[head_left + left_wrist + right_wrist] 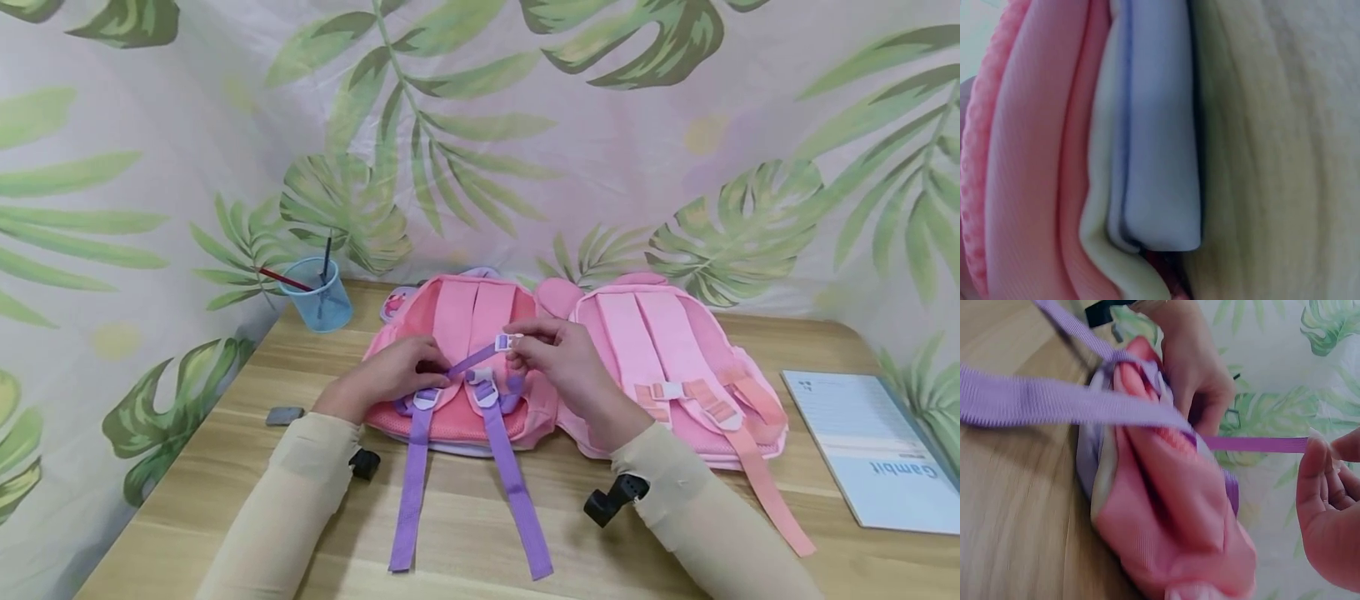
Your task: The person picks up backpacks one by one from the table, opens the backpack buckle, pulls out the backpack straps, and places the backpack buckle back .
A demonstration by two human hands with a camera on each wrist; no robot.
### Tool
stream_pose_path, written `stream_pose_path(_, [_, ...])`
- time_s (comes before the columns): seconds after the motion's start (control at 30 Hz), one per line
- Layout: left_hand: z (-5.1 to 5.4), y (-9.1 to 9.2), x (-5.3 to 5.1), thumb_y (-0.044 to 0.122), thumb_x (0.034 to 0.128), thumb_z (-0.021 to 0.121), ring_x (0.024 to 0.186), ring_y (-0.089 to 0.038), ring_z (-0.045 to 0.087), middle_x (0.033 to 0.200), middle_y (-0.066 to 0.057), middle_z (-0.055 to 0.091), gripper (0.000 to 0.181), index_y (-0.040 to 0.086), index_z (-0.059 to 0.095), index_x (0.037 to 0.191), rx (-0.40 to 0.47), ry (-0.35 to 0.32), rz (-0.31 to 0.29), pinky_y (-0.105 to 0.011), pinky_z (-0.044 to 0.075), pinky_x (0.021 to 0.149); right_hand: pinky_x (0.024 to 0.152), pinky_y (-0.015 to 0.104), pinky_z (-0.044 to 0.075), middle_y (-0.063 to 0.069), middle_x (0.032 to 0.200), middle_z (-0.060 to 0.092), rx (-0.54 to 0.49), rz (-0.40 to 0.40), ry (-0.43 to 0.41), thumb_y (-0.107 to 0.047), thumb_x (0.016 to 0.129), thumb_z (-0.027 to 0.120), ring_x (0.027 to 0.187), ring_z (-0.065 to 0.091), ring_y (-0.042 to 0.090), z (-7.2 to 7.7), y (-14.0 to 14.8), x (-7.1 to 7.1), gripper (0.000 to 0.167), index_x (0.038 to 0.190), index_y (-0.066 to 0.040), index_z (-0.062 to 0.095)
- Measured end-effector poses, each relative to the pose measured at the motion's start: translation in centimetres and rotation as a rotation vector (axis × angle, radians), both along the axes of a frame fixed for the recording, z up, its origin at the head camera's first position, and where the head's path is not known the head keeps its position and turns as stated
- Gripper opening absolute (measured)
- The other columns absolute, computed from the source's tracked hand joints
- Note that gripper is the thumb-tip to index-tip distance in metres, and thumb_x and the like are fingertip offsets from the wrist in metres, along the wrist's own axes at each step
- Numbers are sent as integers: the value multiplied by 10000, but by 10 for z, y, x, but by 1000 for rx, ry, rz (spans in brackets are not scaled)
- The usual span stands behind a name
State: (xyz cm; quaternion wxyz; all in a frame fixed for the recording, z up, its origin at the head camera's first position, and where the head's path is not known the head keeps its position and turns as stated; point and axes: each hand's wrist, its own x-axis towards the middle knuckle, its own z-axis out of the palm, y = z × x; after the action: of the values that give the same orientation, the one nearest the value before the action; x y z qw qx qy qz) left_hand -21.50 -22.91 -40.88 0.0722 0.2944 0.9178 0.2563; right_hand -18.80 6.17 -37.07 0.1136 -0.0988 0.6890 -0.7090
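A leaf-printed backdrop (465,167) stands at 12 o'clock behind the wood-grained counter (465,533). At mid-counter lies the coral backpack (453,325), its back panel and shoulder straps facing up. At its 3 o'clock, touching it, the light pink backpack (615,333) lies the same way, one orange strap (772,504) trailing toward 5 o'clock. Further out at 3 o'clock, well apart, is the notebook (877,450) marked "Gambit".

The two hands are apart from each other over the coral backpack. The right hand (566,367) is closed at the tips, thumb and fingers pinching a white buckle (504,342) at the end of a narrow purple strap (474,358). The left hand (393,371), at the bag's 9 o'clock, has bent fingers at the strap's other end; whether they pinch it or only rest there, I cannot tell. The strap runs taut between the hands, toward the left hand's 2 o'clock.

At the coral backpack's 10 o'clock stands a blue mesh cup (330,308) with a red pencil (283,280) and a dark pen (327,254). Two wide purple straps (517,492) hang toward 6 o'clock. A small grey block (285,415) lies between 8 and 9 o'clock.
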Motion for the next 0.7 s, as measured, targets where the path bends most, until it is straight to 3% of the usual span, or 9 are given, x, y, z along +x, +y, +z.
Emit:
stream_pose_path(0.3, [1, -2, 1, 191, 989, 805, 940, -117, 620, 1037, -8, 727, 165, 102, 837, 1124, 1, -9, 10, -328, 545, 892, 750, 267, 647, 56, 909, 786, 88, 90, -29, 33, 1023, 680, 772, 743, 102, -7, 25, -5, 306, 1312, 135, 682])
stream_pose_path(0.47, [0, -2, 1, 202, 991, 804, 952, -115, 626, 1050, -5, 728, 170, 110, 836, 1131, -5, -21, 26, -341, 550, 910, 725, 243, 630, 53, 919, 788, 188, 108, -19, 20, 986, 742, 784, 742, 93, -12, 34, -9, 324, 1302, 88, 716])
stream_pose_path(0.7, [-1, -1, 0, 201, 987, 810, 944, -109, 621, 1049, -2, 729, 169, 116, 837, 1131, 4, -28, 30, -336, 550, 904, 716, 206, 579, 116, 966, 750, 463, 99, 173, -41, 960, 779, 823, 663, 120, -18, 43, -9, 252, 1203, 27, 777])
